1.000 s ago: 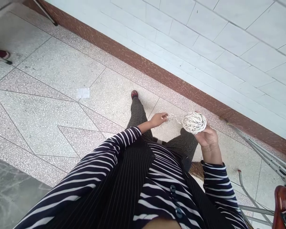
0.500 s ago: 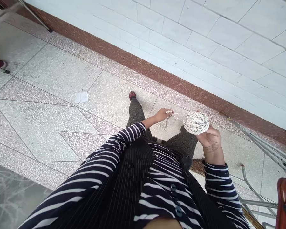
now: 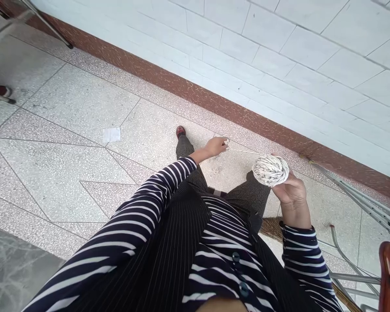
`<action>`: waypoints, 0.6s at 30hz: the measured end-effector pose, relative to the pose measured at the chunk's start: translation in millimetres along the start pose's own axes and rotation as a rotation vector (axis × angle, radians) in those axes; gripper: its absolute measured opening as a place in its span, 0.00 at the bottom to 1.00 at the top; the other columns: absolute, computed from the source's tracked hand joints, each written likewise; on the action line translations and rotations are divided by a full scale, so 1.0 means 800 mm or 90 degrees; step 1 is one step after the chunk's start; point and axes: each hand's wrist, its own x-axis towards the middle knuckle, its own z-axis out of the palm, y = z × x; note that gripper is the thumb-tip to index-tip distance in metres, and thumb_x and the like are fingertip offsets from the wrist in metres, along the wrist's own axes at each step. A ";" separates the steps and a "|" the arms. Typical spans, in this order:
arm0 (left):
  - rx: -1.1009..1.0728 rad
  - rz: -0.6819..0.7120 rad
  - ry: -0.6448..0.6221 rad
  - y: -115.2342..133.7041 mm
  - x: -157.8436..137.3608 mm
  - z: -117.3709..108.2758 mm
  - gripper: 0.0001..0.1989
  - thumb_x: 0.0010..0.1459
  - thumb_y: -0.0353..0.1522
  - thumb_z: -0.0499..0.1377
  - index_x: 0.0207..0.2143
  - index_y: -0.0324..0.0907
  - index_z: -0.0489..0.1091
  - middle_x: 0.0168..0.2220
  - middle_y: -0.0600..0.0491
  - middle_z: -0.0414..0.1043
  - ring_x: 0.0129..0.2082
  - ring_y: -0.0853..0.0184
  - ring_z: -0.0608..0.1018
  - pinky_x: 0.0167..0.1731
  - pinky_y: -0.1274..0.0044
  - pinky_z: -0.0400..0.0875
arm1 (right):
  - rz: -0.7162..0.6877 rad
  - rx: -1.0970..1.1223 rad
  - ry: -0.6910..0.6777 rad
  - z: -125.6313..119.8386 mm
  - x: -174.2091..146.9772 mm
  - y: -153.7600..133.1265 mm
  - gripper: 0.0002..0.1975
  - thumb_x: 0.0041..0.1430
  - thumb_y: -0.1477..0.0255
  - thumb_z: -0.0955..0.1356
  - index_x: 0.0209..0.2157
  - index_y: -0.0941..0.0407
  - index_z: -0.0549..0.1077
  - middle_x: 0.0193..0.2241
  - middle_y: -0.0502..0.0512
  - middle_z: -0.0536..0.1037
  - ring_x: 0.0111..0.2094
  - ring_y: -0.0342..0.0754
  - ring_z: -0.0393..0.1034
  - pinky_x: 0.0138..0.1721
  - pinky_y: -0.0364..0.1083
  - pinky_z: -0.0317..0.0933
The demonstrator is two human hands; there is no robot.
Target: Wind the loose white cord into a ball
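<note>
A ball of off-white cord [image 3: 270, 170] rests in my right hand [image 3: 292, 190], whose fingers curl around its lower right side and behind it. From the top of the ball a single strand [image 3: 245, 151] runs left to my left hand [image 3: 217, 146]. My left fingers are pinched on the strand, with a small bit of it showing at the fingertips. Both hands are in front of my body, apart from each other, above the floor. Some thin loose cord [image 3: 215, 170] shows below my left hand, blurred against the floor.
A white tiled wall [image 3: 273, 78] with a brown skirting [image 3: 198, 89] runs across the far side. Metal tubes [image 3: 354, 186] and a brown chair part [image 3: 386, 268] stand at right, near a straw broom [image 3: 269, 227]. A pale paper [image 3: 112, 134] lies on the floor; metal legs [image 3: 52, 26] stand upper left.
My left hand has moved up and slightly left, and the strand between the hands is longer. My right hand with the cord ball has shifted slightly right and down.
</note>
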 end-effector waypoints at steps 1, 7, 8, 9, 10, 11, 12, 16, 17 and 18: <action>0.047 0.002 -0.007 0.000 0.002 -0.004 0.20 0.62 0.31 0.58 0.56 0.38 0.73 0.39 0.47 0.81 0.39 0.62 0.80 0.40 0.76 0.70 | -0.005 -0.005 0.002 -0.001 0.000 -0.002 0.32 0.31 0.77 0.70 0.46 0.49 0.80 0.46 0.52 0.83 0.55 0.62 0.74 0.61 0.64 0.64; 0.101 -0.068 -0.011 -0.023 0.014 -0.030 0.25 0.61 0.28 0.59 0.61 0.36 0.69 0.41 0.46 0.81 0.43 0.59 0.80 0.42 0.76 0.71 | -0.033 -0.006 0.052 -0.014 -0.010 -0.015 0.31 0.32 0.76 0.71 0.45 0.50 0.80 0.44 0.53 0.83 0.54 0.61 0.75 0.61 0.63 0.64; 0.083 -0.090 -0.004 -0.030 0.017 -0.034 0.26 0.59 0.27 0.59 0.61 0.35 0.68 0.40 0.46 0.81 0.42 0.60 0.80 0.42 0.76 0.71 | -0.044 -0.003 0.065 -0.017 -0.013 -0.018 0.31 0.32 0.76 0.71 0.45 0.50 0.80 0.43 0.53 0.84 0.53 0.60 0.75 0.61 0.63 0.64; 0.067 -0.113 0.003 -0.036 0.020 -0.037 0.27 0.58 0.26 0.60 0.61 0.34 0.68 0.39 0.47 0.81 0.42 0.60 0.80 0.41 0.76 0.71 | -0.054 0.000 0.075 -0.019 -0.015 -0.021 0.30 0.32 0.75 0.71 0.44 0.50 0.80 0.42 0.53 0.84 0.52 0.60 0.76 0.61 0.63 0.65; 0.054 -0.135 0.011 -0.042 0.024 -0.040 0.29 0.56 0.25 0.61 0.61 0.34 0.68 0.38 0.47 0.81 0.41 0.60 0.80 0.41 0.76 0.71 | -0.062 0.003 0.083 -0.020 -0.018 -0.024 0.29 0.33 0.75 0.72 0.44 0.50 0.80 0.42 0.53 0.84 0.52 0.59 0.76 0.61 0.62 0.65; 0.043 -0.157 0.019 -0.047 0.028 -0.043 0.31 0.54 0.25 0.62 0.62 0.33 0.67 0.38 0.48 0.81 0.40 0.60 0.80 0.41 0.77 0.71 | -0.069 0.005 0.088 -0.021 -0.021 -0.027 0.28 0.34 0.74 0.72 0.44 0.50 0.79 0.42 0.53 0.83 0.52 0.59 0.76 0.61 0.62 0.65; 0.030 -0.175 0.025 -0.051 0.032 -0.046 0.32 0.53 0.24 0.64 0.62 0.34 0.67 0.38 0.48 0.81 0.40 0.61 0.80 0.41 0.77 0.71 | -0.076 0.010 0.094 -0.021 -0.025 -0.030 0.28 0.35 0.73 0.72 0.44 0.50 0.79 0.43 0.54 0.83 0.52 0.59 0.76 0.61 0.63 0.65; -0.055 -0.211 0.022 -0.054 0.050 -0.050 0.30 0.54 0.24 0.63 0.61 0.35 0.67 0.36 0.49 0.81 0.35 0.64 0.81 0.38 0.78 0.71 | -0.098 0.048 0.112 -0.009 -0.046 -0.042 0.28 0.37 0.71 0.74 0.46 0.49 0.77 0.49 0.55 0.81 0.56 0.63 0.74 0.60 0.65 0.66; -0.071 -0.213 0.023 -0.054 0.053 -0.050 0.29 0.55 0.23 0.62 0.61 0.35 0.67 0.36 0.48 0.81 0.34 0.65 0.81 0.38 0.79 0.71 | -0.112 0.061 0.121 -0.002 -0.053 -0.046 0.29 0.37 0.69 0.75 0.47 0.49 0.77 0.50 0.55 0.80 0.56 0.64 0.73 0.59 0.66 0.66; -0.079 -0.214 0.026 -0.054 0.056 -0.049 0.28 0.56 0.23 0.62 0.60 0.36 0.69 0.36 0.48 0.81 0.34 0.65 0.81 0.38 0.79 0.70 | -0.129 0.075 0.135 0.005 -0.060 -0.049 0.30 0.37 0.67 0.75 0.47 0.48 0.76 0.52 0.55 0.79 0.57 0.64 0.72 0.60 0.67 0.66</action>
